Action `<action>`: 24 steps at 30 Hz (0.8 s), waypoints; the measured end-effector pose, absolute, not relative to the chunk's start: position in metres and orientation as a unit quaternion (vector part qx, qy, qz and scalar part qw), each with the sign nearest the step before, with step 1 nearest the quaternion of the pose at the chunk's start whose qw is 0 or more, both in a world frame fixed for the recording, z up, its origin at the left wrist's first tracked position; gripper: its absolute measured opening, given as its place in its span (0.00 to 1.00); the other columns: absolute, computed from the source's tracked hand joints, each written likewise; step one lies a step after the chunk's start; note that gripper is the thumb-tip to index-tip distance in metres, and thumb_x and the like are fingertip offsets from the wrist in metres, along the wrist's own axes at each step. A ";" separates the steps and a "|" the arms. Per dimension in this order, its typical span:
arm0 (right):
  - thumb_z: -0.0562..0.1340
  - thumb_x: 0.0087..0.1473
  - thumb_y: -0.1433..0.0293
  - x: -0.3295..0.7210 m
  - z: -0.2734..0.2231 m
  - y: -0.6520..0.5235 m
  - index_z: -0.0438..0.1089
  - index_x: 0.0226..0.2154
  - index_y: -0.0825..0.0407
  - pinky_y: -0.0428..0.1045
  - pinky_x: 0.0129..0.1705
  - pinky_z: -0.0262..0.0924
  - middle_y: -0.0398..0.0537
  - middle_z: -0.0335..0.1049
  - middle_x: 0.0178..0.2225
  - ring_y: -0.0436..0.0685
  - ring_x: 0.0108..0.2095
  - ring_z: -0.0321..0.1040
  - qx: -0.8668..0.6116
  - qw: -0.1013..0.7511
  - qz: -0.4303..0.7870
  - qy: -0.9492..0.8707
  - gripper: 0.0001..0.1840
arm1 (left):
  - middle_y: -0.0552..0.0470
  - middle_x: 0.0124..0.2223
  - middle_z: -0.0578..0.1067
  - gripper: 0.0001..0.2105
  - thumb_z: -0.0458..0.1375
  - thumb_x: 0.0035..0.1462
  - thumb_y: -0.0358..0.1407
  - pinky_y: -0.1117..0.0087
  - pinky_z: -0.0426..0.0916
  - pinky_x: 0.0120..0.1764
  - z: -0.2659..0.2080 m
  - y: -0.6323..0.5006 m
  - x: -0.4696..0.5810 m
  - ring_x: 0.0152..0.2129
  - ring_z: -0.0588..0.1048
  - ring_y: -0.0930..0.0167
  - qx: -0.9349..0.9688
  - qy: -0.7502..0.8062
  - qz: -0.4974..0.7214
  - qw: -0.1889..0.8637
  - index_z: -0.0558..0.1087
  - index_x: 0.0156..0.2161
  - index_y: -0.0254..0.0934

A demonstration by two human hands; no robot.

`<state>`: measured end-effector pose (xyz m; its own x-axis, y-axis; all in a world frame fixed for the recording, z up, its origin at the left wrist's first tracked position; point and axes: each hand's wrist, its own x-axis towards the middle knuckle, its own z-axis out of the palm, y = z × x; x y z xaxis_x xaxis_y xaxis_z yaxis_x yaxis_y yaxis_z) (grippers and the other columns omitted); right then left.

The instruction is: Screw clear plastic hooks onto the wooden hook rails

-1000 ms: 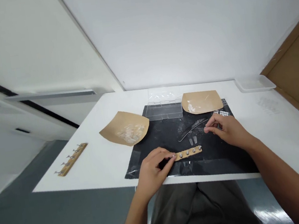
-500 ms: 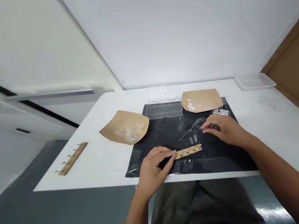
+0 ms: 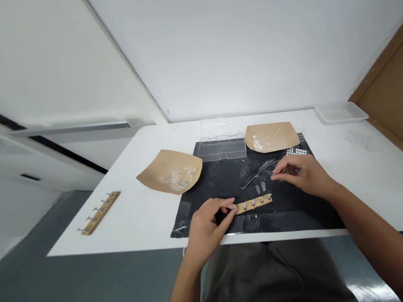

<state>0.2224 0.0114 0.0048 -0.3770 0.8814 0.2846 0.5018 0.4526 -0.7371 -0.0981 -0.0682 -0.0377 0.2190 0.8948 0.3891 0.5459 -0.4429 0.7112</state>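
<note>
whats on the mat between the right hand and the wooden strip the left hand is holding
In the head view, two small clear nail tips lie on the black mat between the right hand and the wooden strip held by the left hand.

i sit at a white table [image 3: 375,172] pushed against a plain white wall [image 3: 246,41]. a brown board [image 3: 401,90] leans at my right, and grey floor [image 3: 39,301] spreads left under even, soft light.

A craft workbench (black mat [image 3: 224,182], clear organizer box [image 3: 221,147]).
</note>
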 end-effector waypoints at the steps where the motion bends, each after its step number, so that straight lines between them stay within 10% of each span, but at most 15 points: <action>1: 0.73 0.59 0.56 0.220 0.005 0.011 0.81 0.35 0.46 0.50 0.31 0.62 0.43 0.80 0.33 0.51 0.27 0.67 -0.436 0.346 0.284 -0.781 0.12 | 0.49 0.39 0.82 0.07 0.64 0.68 0.35 0.72 0.70 0.31 -0.038 -0.068 -0.098 0.32 0.79 0.69 0.750 0.479 0.400 0.217 0.82 0.48 0.41; 24: 0.73 0.60 0.70 0.115 0.032 -0.011 0.81 0.36 0.50 0.44 0.33 0.63 0.42 0.81 0.33 0.49 0.31 0.73 -0.304 0.336 0.388 -0.803 0.02 | 0.50 0.41 0.80 0.06 0.65 0.67 0.31 0.79 0.68 0.24 -0.033 -0.076 -0.106 0.27 0.76 0.76 0.715 0.439 0.460 0.290 0.79 0.48 0.40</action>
<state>0.1152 -0.0106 0.0320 -0.5899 0.7485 0.3029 0.2267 0.5136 -0.8275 -0.1060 -0.0760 -0.0335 0.1899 0.8953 0.4030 0.3607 -0.4453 0.8195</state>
